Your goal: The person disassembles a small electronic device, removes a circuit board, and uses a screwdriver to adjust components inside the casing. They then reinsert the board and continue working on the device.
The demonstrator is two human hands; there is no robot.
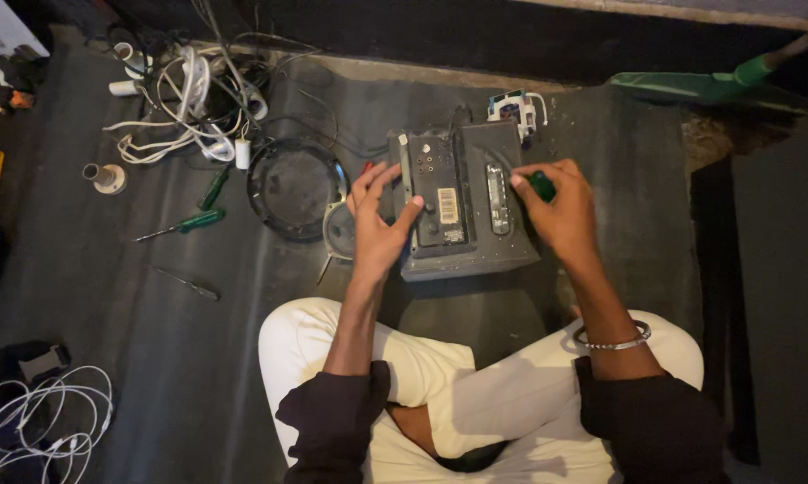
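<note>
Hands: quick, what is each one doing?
Left hand: open, fingers spread, resting on the grey box.
Right hand: closed on a green screwdriver handle.

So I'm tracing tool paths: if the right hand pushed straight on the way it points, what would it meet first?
The right hand holds a green-handled tool aimed left, so probably the narrow slotted panel on the dark box; depth is unclear.

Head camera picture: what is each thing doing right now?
Grey box: flat on the floor, panel side up.
Left hand: steadying the box.
Right hand: gripping a green-handled tool.
Green screwdriver: lying loose.
White cables: tangled.
Round speaker: lying flat.
</note>
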